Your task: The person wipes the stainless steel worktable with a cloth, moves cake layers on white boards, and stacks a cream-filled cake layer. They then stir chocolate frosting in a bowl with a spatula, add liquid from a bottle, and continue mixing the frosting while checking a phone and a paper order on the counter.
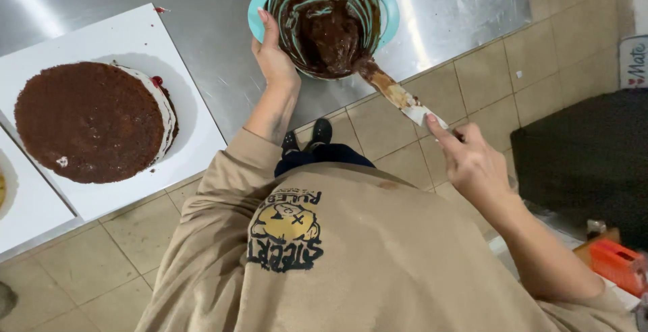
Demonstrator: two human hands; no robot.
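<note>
Top centre: left hand clamps the rim of the teal bowl of chocolate cream. Right hand grips spatula, blade in bowl. Layered cake at left.

We see bright overhead light streaking glare across the steel counter, soft shadows beneath the cake, and wide-angle bending at the edges.
</note>
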